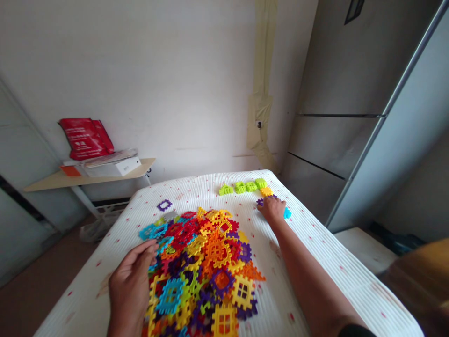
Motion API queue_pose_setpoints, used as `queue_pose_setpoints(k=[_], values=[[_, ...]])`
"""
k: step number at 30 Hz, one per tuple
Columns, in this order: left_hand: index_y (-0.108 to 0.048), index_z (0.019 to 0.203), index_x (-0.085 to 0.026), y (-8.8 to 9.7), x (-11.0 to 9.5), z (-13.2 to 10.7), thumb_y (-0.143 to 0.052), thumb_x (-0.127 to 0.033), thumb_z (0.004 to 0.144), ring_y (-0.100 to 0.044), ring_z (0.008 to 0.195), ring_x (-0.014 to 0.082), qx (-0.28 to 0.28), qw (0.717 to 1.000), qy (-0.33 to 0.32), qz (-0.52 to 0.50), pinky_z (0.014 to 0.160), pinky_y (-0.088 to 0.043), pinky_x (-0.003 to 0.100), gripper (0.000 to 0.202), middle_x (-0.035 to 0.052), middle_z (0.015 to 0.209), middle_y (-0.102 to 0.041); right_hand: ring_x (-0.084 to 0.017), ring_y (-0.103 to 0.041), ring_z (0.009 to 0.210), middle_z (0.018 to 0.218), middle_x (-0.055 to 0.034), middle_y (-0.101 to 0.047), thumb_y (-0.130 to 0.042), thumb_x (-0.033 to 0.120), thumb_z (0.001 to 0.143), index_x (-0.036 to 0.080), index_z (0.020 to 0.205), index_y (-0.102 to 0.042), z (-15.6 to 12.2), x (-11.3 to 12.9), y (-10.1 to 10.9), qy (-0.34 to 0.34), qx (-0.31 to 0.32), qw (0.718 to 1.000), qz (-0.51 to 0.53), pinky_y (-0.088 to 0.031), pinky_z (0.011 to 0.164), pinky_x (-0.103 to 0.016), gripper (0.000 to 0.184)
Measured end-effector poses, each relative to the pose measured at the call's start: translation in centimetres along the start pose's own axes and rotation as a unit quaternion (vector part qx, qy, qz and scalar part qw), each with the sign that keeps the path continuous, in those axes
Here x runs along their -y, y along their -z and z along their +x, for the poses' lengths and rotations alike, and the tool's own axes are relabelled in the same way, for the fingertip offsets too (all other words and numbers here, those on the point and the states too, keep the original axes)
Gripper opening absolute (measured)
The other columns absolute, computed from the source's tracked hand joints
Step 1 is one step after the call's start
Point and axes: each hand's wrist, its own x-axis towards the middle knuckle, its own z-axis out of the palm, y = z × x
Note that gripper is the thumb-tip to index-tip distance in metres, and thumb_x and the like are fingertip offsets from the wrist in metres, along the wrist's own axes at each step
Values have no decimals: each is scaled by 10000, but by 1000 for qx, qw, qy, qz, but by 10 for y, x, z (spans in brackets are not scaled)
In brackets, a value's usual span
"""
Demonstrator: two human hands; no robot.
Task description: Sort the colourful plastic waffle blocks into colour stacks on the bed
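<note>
A heap of colourful plastic interlocking building pieces (pixel 213 250) covers the middle of the table: red, orange, yellow, blue, green and purple, many with window cut-outs. My left hand (pixel 131 276) is at the heap's left edge, its fingers pressed together; whether anything is between them is hidden. Far to the right, my right hand (pixel 273 208) is closed over a purple building piece (pixel 260 202), which shows partly beyond the fingers. Beside that hand lie a yellow piece (pixel 266 191) and a blue piece (pixel 287 213). Several lime-green pieces (pixel 245 186) form a row near the back edge.
A lone purple square frame (pixel 164 205) lies on the white patterned tablecloth (pixel 196 194) at the back left. Past the table, a side shelf (pixel 45 181) bears a red bag (pixel 86 140) and a white box (pixel 122 167). A grey refrigerator (pixel 336 93) stands at the right.
</note>
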Motion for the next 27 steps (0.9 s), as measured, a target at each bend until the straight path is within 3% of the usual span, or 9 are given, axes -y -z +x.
queue_pose_setpoints(k=[3,22,25,27], values=[[-690,939,-194,-1,-1,-1,-682,-481,647,-568,668,147,5,1000,24,-15,661,-460,281,410,20,826,-692,-299,-565,982,1014,-162,-656,-536,331,800,149,968,-681,0,1,-5,8,-5,1000,0,-357,823,-445,287],[-690,947,-196,0,0,-2,-689,-439,665,-578,703,143,20,999,24,-29,679,-453,261,372,19,853,-696,-295,-544,999,1084,-167,-613,-539,298,809,146,999,-670,-4,1,-13,9,9,1000,-2,-340,847,-462,276],[-691,938,-203,0,-4,-4,-678,-434,675,-584,726,146,17,999,23,-17,680,-452,251,349,9,841,-698,-303,-539,1026,1083,-169,-617,-548,280,809,144,979,-675,-4,5,-5,7,11,1000,2,-352,852,-469,253],[-695,920,-195,0,-6,-4,-673,-437,668,-593,739,160,6,1000,17,-2,690,-460,261,350,11,828,-702,-301,-547,1029,1067,-161,-629,-554,279,808,146,969,-676,-6,9,12,20,-7,999,29,-374,852,-460,242]])
